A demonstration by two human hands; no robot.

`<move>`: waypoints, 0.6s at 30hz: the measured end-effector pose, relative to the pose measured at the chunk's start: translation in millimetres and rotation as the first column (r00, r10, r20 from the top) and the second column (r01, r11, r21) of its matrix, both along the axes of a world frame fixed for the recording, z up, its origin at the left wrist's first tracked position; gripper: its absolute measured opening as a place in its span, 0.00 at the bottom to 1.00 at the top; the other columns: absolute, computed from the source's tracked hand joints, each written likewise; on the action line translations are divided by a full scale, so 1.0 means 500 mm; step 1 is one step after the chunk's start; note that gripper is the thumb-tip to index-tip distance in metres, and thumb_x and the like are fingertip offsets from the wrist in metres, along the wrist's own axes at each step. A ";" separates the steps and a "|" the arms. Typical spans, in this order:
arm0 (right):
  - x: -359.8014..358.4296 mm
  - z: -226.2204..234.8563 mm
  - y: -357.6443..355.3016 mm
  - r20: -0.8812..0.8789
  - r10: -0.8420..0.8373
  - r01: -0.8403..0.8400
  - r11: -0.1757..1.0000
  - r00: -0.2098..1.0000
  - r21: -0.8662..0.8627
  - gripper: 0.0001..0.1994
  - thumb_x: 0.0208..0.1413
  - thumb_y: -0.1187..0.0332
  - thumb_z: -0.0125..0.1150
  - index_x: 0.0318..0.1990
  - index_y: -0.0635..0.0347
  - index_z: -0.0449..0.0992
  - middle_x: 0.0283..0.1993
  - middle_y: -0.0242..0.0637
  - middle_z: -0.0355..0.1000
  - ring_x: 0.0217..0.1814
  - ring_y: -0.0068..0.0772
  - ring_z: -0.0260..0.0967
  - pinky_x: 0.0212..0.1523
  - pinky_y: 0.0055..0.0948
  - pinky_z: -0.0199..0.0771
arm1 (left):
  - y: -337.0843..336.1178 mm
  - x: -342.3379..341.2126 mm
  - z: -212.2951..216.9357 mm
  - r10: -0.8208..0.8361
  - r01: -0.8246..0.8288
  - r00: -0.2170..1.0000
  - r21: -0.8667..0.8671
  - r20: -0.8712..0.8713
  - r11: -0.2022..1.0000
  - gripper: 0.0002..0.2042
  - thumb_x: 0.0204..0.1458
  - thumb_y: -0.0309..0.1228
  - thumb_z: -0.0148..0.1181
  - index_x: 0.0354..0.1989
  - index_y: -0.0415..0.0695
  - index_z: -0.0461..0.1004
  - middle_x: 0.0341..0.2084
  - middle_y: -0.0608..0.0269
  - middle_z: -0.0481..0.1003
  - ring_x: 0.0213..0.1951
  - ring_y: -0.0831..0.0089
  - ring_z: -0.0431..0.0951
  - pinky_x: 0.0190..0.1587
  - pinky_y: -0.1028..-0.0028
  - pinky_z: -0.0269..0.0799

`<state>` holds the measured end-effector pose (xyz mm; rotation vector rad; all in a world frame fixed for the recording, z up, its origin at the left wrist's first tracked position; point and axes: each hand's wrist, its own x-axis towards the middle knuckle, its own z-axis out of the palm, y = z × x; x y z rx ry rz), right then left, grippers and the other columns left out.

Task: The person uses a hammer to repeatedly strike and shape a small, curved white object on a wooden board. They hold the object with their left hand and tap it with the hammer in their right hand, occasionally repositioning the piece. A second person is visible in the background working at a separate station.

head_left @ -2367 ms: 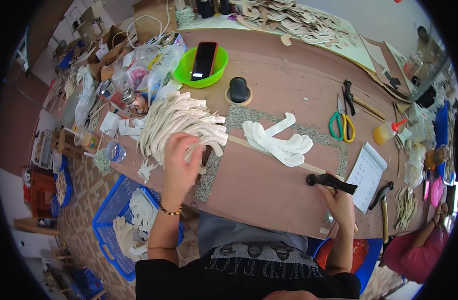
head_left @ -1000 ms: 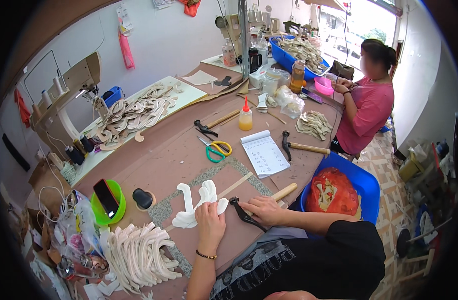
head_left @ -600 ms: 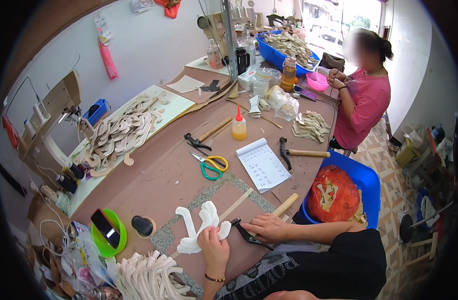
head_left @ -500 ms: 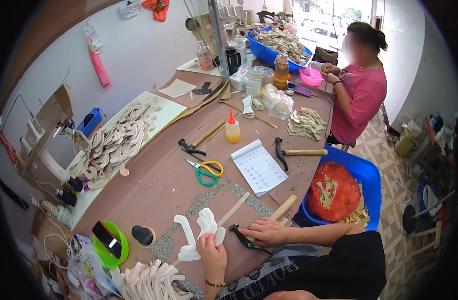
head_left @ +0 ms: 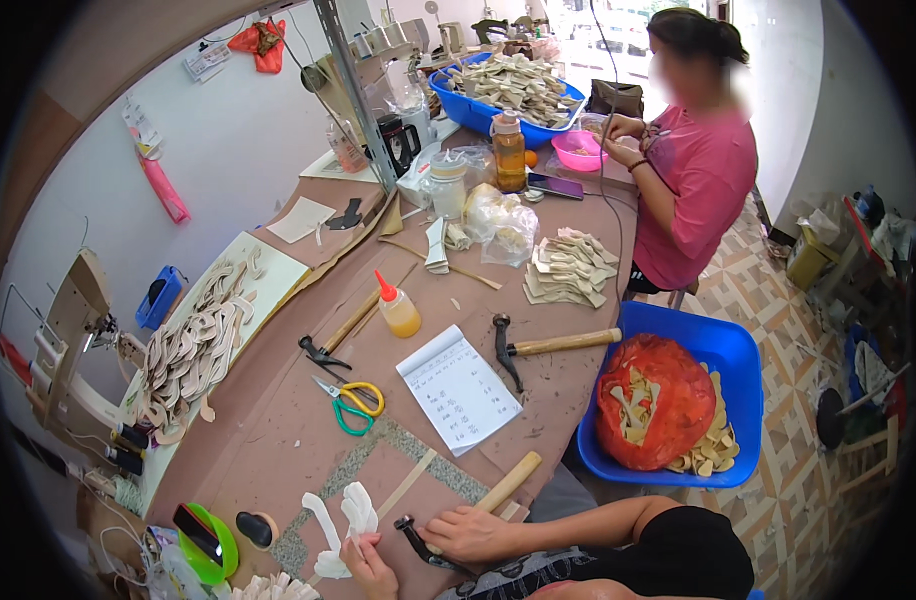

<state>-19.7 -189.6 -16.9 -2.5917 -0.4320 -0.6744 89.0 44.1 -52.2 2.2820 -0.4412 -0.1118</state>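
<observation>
My right hand (head_left: pixel 466 535) lies closed over the neck of a hammer (head_left: pixel 513 478), whose wooden handle points away to the right and whose dark head sticks out at the left. My left hand (head_left: pixel 373 568) is at the lower edge, its fingers bent together against the lower end of several white curved strips (head_left: pixel 359 510). What those fingers pinch, if anything, is hidden. The strips lie on a grey speckled slab (head_left: pixel 333 478) set in the brown tabletop.
Scissors (head_left: pixel 356 406), a glue bottle (head_left: pixel 400 315), a notepad (head_left: pixel 460 390) and two more hammers (head_left: pixel 568 343) (head_left: pixel 340 332) lie beyond my hands. Right stands a blue tub (head_left: pixel 718 330) with a red bag (head_left: pixel 658 400). A person in pink (head_left: pixel 693 190) works at the far right.
My view has swung right, so the table things sit farther left. The pale piece between my left fingers no longer shows. My right hand stays on the hammer.
</observation>
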 end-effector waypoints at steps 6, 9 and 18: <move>0.000 -0.034 0.004 -0.028 0.020 -0.018 0.998 0.999 0.059 0.22 0.53 0.64 0.56 0.55 0.61 0.75 0.38 0.29 0.69 0.41 0.26 0.72 0.37 0.27 0.69 | -0.012 0.002 0.011 -0.099 0.101 0.994 -0.026 0.051 0.995 0.18 0.68 0.38 0.46 0.49 0.35 0.78 0.46 0.43 0.76 0.50 0.43 0.70 0.60 0.53 0.61; -0.004 -0.017 -0.002 -0.004 0.059 -0.058 0.991 0.998 0.121 0.21 0.53 0.64 0.57 0.54 0.60 0.76 0.38 0.30 0.69 0.40 0.29 0.73 0.38 0.29 0.70 | 0.000 0.010 -0.012 -0.163 0.154 0.950 0.053 0.267 0.987 0.17 0.69 0.36 0.44 0.47 0.40 0.79 0.45 0.48 0.76 0.49 0.49 0.71 0.59 0.56 0.62; 0.019 -0.030 -0.012 -0.014 0.104 -0.104 0.994 0.994 0.033 0.14 0.48 0.65 0.59 0.43 0.54 0.78 0.37 0.32 0.71 0.40 0.34 0.74 0.39 0.35 0.73 | -0.039 0.005 0.029 0.110 -0.041 0.980 -0.366 0.168 0.930 0.16 0.72 0.35 0.43 0.41 0.35 0.73 0.33 0.60 0.77 0.38 0.70 0.76 0.45 0.69 0.72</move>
